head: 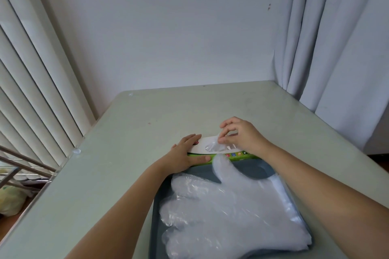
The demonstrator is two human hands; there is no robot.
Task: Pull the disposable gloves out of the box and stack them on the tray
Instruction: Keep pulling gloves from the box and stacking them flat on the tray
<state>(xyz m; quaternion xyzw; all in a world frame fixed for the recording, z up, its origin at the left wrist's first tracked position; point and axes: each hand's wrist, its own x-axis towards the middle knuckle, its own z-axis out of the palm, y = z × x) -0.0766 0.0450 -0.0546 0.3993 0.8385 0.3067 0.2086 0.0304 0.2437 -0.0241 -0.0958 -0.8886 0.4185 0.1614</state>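
Several clear disposable gloves (231,212) lie stacked flat on the dark grey-blue tray (156,206), their fingers spread toward the tray's left side and one thumb reaching up over its far rim; how many are in the pile cannot be told. Just beyond the tray, touching or nearly touching its far edge, sits the glove box (210,149), a flat carton with a white top and a green front strip, its oval opening showing crumpled clear film. From that opening another glove (214,143) rises slightly, pinched at its upper edge by the right hand (240,134). That hand arches over the right half of the box, wrist raised, forearm coming in from the lower right across the tray's corner; thumb and forefinger are closed together on the film while the other fingers curl loosely above it. At the box's left end, the left hand (185,153) lies flat and palm down, fingers extended along the top, the thumb lying along the green front strip, so the carton is held rather than grasped. Its forearm runs in from the bottom centre, beside the tray's left edge. Everything rests on a pale green table (126,132) set against a white wall (168,48), with vertical blinds (31,69) to the left and a white curtain (336,38) to the right.
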